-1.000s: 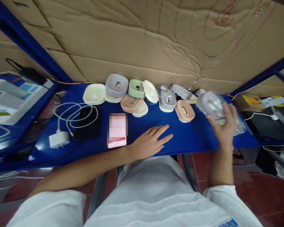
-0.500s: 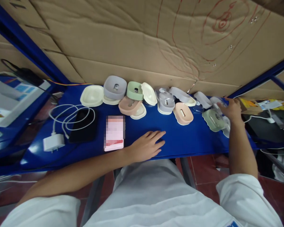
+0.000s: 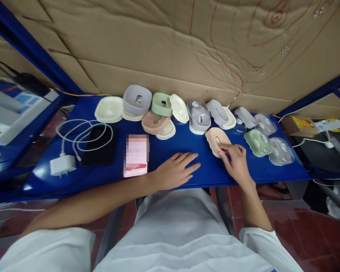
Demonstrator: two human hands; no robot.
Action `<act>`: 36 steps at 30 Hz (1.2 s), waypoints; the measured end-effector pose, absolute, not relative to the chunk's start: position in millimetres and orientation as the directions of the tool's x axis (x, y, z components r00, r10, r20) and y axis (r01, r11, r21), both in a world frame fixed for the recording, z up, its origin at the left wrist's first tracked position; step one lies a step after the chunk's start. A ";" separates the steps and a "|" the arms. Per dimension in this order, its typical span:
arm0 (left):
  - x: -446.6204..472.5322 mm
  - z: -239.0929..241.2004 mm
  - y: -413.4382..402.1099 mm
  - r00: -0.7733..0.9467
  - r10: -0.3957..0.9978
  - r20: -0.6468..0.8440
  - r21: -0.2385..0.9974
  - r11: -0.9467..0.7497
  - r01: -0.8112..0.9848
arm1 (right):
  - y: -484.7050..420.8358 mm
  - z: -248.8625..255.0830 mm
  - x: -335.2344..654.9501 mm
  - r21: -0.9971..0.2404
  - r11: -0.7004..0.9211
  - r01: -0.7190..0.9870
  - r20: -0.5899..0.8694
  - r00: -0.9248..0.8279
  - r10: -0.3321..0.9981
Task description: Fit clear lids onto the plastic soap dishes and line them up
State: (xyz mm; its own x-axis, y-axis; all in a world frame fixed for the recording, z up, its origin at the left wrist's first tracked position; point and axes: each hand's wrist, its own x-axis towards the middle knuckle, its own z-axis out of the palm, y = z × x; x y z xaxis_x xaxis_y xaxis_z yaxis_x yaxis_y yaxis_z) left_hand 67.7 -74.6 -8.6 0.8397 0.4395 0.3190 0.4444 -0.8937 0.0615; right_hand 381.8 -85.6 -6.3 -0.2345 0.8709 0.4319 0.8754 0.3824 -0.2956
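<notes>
My left hand [image 3: 174,172] lies flat near the front edge of the blue table [image 3: 170,149], fingers spread, holding nothing. With thumb and fingers, my right hand [image 3: 237,163] grips the near right edge of a peach soap dish [image 3: 214,136] that has a slot in its middle. Right of that hand are a green soap dish [image 3: 257,143] and a clear domed cover [image 3: 282,152]. Behind the peach dish stand a lilac soap dish under a clear cover [image 3: 198,111] and a tilted lilac dish [image 3: 217,112] against a cream tray [image 3: 229,118].
Further left are a cream tray [image 3: 109,109], a lilac dish [image 3: 137,100], a green dish [image 3: 162,104] and a dusty-pink dish [image 3: 154,122]. A phone [image 3: 136,155], a black slab [image 3: 98,145] and a white charger [image 3: 62,165] with looped cable lie at left. Cardboard [image 3: 147,45] walls the back.
My right hand has moved left from the clear covers at the far right to the peach soap dish, which now sits slightly turned. My left hand stays in place.
</notes>
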 end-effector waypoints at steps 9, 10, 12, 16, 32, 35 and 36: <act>70.9 -10.3 -72.3 0.851 0.345 0.396 0.081 -0.936 0.342 | -106.3 -27.2 349.5 -0.471 0.504 0.724 0.494 -0.257 0.831; 70.9 -9.5 -72.0 0.845 0.352 0.402 0.089 -0.934 0.347 | -105.0 -29.3 347.4 -0.500 0.486 0.717 0.491 -0.228 0.841; 70.2 -8.5 -71.6 0.841 0.361 0.402 0.101 -0.931 0.352 | -102.7 -33.0 346.5 -0.566 0.428 0.705 0.478 -0.143 0.867; 68.2 -11.6 -72.0 0.862 0.341 0.374 0.091 -0.939 0.332 | -101.3 -36.7 358.1 -0.638 0.321 0.700 0.473 0.028 0.881; 65.1 -17.5 -74.2 0.895 0.303 0.327 0.020 -0.949 0.314 | -111.4 -34.0 392.6 -0.255 0.263 0.930 0.468 -0.119 0.876; 65.1 -15.9 -74.9 0.879 0.332 0.342 -0.006 -0.935 0.356 | -102.2 -24.4 375.9 -0.219 0.313 0.924 0.446 -0.191 0.875; 65.0 -15.6 -74.4 0.872 0.345 0.347 -0.013 -0.928 0.373 | -96.6 -17.8 369.8 -0.198 0.345 0.918 0.440 -0.231 0.868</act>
